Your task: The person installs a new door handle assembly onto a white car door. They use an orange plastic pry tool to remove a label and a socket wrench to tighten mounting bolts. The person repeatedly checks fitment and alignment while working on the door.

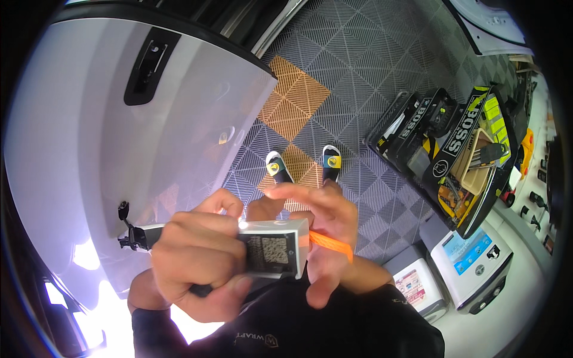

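My left hand [197, 256] is closed around one end of a small box-shaped device [271, 225] with a pale casing. Its dark face carries a square printed code, and its exact kind is unclear. From the device's far right end an orange strap [331, 244] runs across my right hand [334, 218]. That hand is open beside the device, fingers and thumb apart; whether the strap loops fully round it is hidden. A bit of something black shows under my left fingers.
A white vehicle door panel [89, 137] with a black handle recess fills the left. On the right stand an opened black tool case [471, 161] with hand tools and two white machines [471, 262]. Grey and orange patterned tiles [358, 59] cover the floor.
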`<control>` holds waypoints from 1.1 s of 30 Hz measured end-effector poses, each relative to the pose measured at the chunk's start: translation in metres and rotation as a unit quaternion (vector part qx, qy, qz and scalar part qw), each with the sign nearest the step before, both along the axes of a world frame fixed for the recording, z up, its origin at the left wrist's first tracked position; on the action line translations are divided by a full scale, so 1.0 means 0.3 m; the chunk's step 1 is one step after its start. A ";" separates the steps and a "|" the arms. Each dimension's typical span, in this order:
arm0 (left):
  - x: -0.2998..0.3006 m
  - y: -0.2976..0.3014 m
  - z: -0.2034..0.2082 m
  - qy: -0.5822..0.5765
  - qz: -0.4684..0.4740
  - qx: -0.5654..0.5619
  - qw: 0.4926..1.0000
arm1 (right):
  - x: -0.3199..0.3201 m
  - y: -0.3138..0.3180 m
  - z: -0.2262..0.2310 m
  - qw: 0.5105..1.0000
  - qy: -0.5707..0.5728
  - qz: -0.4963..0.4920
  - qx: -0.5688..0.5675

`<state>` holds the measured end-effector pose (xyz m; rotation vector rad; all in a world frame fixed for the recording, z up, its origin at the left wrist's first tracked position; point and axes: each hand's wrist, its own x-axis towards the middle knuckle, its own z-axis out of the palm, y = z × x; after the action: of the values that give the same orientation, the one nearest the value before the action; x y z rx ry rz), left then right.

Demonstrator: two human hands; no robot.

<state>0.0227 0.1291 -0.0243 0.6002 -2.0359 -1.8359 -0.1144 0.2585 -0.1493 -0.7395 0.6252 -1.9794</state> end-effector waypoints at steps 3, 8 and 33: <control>-0.006 0.009 -0.038 0.025 -0.024 -0.025 0.999 | -0.017 -0.022 -0.006 0.983 0.176 -0.026 -0.054; 0.016 0.034 -0.049 0.019 -0.039 -0.028 0.999 | 0.063 -0.042 -0.045 0.979 0.112 -0.130 -0.107; 0.023 0.008 -0.066 0.043 -0.016 0.020 0.999 | 0.085 0.003 -0.011 0.999 0.022 -0.048 0.011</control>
<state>0.0297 0.1315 -0.0443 0.4935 -1.9687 -1.8903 -0.0889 0.2595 -0.1526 -0.7546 0.7195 -2.0441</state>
